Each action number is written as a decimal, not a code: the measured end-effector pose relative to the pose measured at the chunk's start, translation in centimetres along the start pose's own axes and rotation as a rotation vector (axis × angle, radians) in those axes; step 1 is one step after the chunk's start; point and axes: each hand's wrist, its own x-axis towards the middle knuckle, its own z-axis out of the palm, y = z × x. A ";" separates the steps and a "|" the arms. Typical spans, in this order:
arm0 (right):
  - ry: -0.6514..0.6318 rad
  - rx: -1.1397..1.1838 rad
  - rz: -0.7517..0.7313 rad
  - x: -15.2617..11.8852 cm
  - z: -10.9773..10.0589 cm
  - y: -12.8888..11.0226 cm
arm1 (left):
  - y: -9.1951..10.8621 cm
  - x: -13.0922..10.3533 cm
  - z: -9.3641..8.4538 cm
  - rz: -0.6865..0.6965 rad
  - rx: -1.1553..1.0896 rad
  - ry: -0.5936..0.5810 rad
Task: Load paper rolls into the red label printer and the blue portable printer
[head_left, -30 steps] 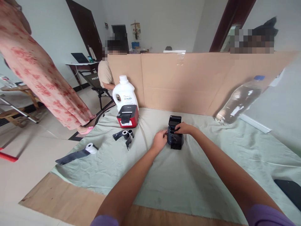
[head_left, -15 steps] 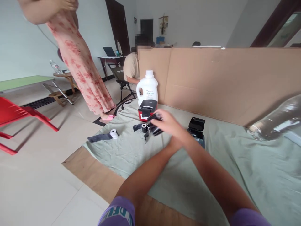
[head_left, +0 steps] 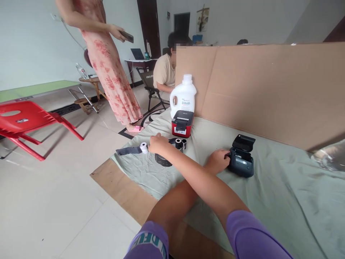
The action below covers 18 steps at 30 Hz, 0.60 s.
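Observation:
My arms cross over the cloth. On the right, my left hand (head_left: 217, 160) has its fingers curled against the left side of a small dark label printer (head_left: 242, 166), whose lid stands up. Farther left is my right hand (head_left: 159, 144), with bent fingers over a black label strip (head_left: 163, 160) that shows below it. Whether a roll sits inside those fingers is hidden. Just left of this hand lies a white label roll (head_left: 143, 147) with a dark strip trailing from it. Two black label rolls (head_left: 181, 143) stand to its right, partly behind my forearm.
A red and black printer (head_left: 182, 124) stands before a white detergent jug (head_left: 184, 94). Cardboard (head_left: 256, 90) walls off the far side. Plastic wrap (head_left: 330, 156) lies at right. A person (head_left: 111, 72) stands holding a phone; another (head_left: 163, 73) sits behind. A red chair (head_left: 27, 117) is left.
My right hand has moved left with the black strip, away from the red printer. My left hand now shows at the dark printer. The view has shifted, and the standing person's forearm has lowered.

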 end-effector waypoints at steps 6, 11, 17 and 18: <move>0.032 -0.083 -0.093 1.1 -1.2 -0.9 | 0.1 0.0 -0.1 0.009 -0.022 0.000; 0.055 -0.234 -0.218 2.3 1.4 -2.3 | 0.1 0.1 -0.1 -0.018 -0.009 -0.012; 0.337 -0.223 -0.629 -2.3 0.3 0.2 | 0.1 0.2 -0.1 -0.003 -0.021 -0.015; 0.381 -0.203 -0.635 -3.9 -0.1 1.4 | 0.1 0.2 -0.1 -0.008 -0.030 -0.012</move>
